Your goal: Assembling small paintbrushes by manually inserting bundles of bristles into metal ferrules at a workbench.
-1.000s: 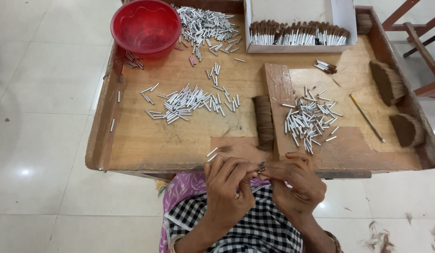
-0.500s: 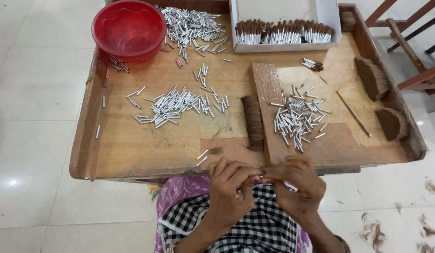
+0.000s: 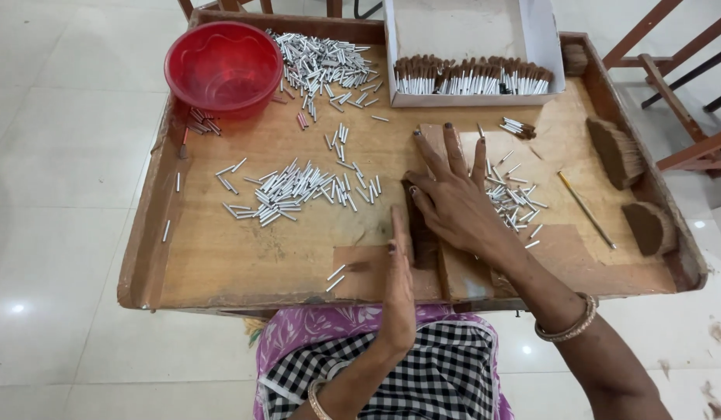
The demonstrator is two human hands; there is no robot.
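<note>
My right hand (image 3: 453,201) lies flat with fingers spread on a small wooden board (image 3: 463,272) in the middle of the wooden tray (image 3: 220,264). Its palm rests on a dark brown strip of loose material (image 3: 421,241) along the board's left edge. My left hand (image 3: 399,292) stands edge-on with straight fingers just left of that strip, fingertips touching the tray; it holds nothing. A scatter of short white tubes (image 3: 520,204) lies right of my right hand. A bigger heap of white tubes (image 3: 298,190) lies to the left.
A red bowl (image 3: 224,66) stands at the back left beside another tube heap (image 3: 321,58). A white box (image 3: 469,78) with a row of brown-tipped sticks sits at the back. Two brown clumps (image 3: 613,152) (image 3: 648,227) and a thin rod (image 3: 586,210) lie at right. Wooden chairs (image 3: 687,70) stand beyond.
Both hands have left my lap, where they worked a small tube together. The right hand now lies spread on the board; the left stands beside the dark strip.
</note>
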